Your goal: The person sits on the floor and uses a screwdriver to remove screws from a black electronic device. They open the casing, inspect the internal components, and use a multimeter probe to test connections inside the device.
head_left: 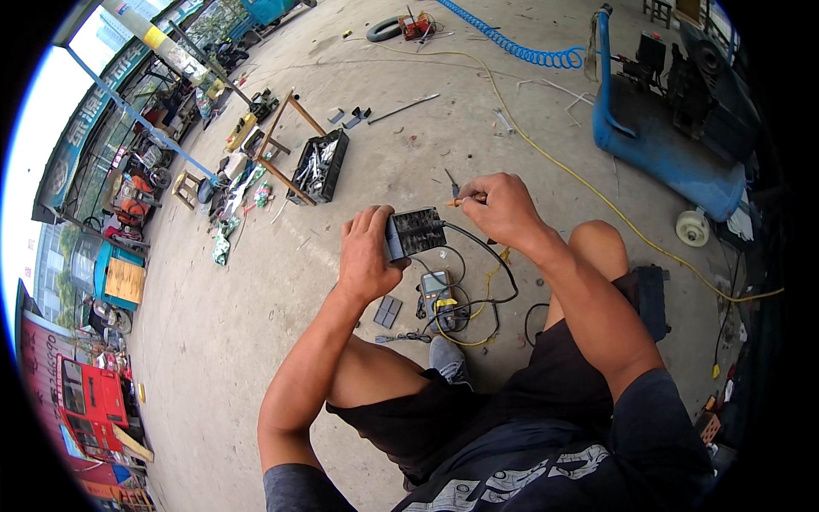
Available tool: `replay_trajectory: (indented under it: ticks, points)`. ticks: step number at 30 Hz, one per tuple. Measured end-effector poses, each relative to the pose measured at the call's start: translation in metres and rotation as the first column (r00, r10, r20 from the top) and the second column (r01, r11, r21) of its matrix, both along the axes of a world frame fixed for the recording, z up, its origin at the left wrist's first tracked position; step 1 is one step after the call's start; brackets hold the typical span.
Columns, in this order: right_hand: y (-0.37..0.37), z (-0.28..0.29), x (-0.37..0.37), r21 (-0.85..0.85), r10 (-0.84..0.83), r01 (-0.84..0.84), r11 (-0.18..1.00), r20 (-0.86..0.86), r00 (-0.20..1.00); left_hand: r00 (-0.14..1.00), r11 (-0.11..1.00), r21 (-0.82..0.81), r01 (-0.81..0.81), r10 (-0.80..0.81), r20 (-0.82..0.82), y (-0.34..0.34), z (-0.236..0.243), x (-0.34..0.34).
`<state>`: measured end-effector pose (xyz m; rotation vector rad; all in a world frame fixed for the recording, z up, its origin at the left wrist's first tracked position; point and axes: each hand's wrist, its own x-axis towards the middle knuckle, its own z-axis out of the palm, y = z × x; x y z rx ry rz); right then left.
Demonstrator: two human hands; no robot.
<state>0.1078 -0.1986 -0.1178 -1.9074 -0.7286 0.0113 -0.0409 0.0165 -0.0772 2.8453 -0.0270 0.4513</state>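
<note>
My left hand [365,256] grips a dark rectangular electronic box [415,232] with a black cable running out of its right side. My right hand [503,209] holds a small screwdriver [456,194] with an orange handle, its thin metal tip pointing up and left just above the box. Below the hands, a multimeter [437,290] lies on the concrete among tangled black and yellow leads [478,311]. A small grey plate [387,311] lies beside it.
A black tray of tools [319,167] and a wooden stool frame [277,141] sit to the left. A blue air compressor [665,128] with a coiled blue hose [520,49] stands at the right. A yellow cord [597,200] crosses the floor.
</note>
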Motion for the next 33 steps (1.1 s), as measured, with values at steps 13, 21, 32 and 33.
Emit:
replay_trajectory:
  ticks: [13,21,32,33]
  points:
    - [0.002,0.010,-0.014,-0.073,0.092,-0.091,0.993,0.005,0.996,1.000,1.000,0.005,-0.010,0.011,-0.013,0.001,-0.001,-0.001]
    - [0.005,0.005,-0.014,-0.092,0.083,-0.071,0.993,0.128,0.988,1.000,1.000,0.019,0.003,-0.002,-0.021,0.000,0.000,0.001]
    - [-0.002,0.009,-0.010,-0.020,0.057,-0.056,0.998,0.083,0.995,1.000,1.000,0.014,-0.006,0.007,-0.007,0.003,-0.003,0.001]
    - [-0.001,0.008,-0.011,-0.036,0.068,-0.066,0.997,0.075,0.995,1.000,1.000,0.014,-0.002,0.002,-0.003,0.003,-0.003,0.001]
